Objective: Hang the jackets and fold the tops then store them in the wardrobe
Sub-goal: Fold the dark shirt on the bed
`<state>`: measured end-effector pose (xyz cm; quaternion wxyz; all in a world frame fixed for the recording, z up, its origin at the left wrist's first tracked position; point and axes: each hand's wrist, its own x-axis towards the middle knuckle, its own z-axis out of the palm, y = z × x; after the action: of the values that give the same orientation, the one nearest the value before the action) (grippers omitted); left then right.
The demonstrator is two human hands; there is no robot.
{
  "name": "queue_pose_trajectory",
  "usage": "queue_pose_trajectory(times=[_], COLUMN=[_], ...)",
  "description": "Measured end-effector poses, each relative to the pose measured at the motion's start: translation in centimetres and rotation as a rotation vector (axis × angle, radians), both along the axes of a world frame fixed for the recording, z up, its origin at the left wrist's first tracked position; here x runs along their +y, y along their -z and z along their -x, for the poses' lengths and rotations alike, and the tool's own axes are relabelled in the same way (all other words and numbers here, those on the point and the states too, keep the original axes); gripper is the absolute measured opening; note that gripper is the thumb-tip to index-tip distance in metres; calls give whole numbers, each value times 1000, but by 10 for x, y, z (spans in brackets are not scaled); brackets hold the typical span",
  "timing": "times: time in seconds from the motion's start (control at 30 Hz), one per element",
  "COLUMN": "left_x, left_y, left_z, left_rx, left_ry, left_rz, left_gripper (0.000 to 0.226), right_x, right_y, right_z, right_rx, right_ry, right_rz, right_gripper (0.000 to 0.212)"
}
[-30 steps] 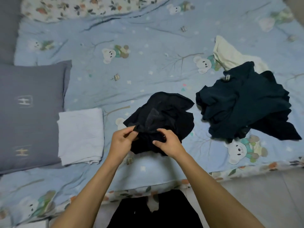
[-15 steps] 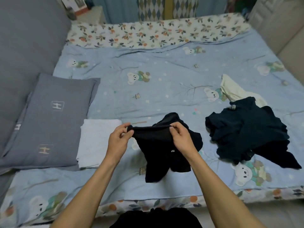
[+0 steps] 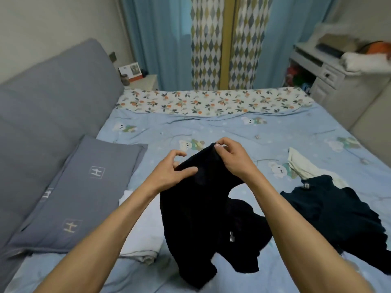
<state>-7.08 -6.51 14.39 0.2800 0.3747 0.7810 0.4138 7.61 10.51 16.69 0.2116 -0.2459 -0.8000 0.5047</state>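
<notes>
A black top (image 3: 203, 218) hangs in front of me above the bed, its lower part drooping onto the blue sheet. My right hand (image 3: 230, 159) pinches its upper edge between thumb and fingers. My left hand (image 3: 171, 172) pinches the cloth lower on the left with the thumb, its other fingers curled apart above. A dark teal garment (image 3: 338, 212) lies crumpled on the bed to the right, over a cream top (image 3: 304, 166). A folded white top (image 3: 143, 233) lies on the left, partly behind my left forearm.
The bed (image 3: 232, 132) has a blue bear-print sheet with a floral band at the far side. A grey pillow (image 3: 80, 187) and a grey padded headboard (image 3: 48, 106) are at the left. Curtains (image 3: 211, 39) hang behind; a white desk (image 3: 330, 77) stands at the far right.
Both hands have lifted the black top up off the bed, the right hand higher than the left. My head has tilted up, bringing the curtains and desk into view.
</notes>
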Motion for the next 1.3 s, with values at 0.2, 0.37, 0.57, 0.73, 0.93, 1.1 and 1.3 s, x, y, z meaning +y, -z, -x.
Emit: queue_pose_trajectory(times=[0.2,0.37,0.57,0.73,0.93,1.1,1.3], left_x=[9,17,21,55,100,110,105], left_y=[-14,-42,-23,-48,-96,-114,-123], left_z=[15,26,36,31,12,8,7], left_rx=[65,42,228,129,-360,-864,-992], left_ry=[-23,2,213,136,-132,-312,-390], left_rz=[-3,-135,216,30,8,-232,-323], left_gripper=[24,19,25,14,15,18,36], right_x=[2,5,21,40,27,9,9], right_y=[-21,-38,-69,-47,-33,-21,-7], right_z=[12,4,-1,-8,-4,5,22], right_rx=[20,-49,-2,-249,-144,-60,-154], right_ry=[22,23,126,215,317,103,212], right_rz=[-117,-197,-321,-371,-351,-92,-172], right_gripper=[24,35,38,29,24,33,66])
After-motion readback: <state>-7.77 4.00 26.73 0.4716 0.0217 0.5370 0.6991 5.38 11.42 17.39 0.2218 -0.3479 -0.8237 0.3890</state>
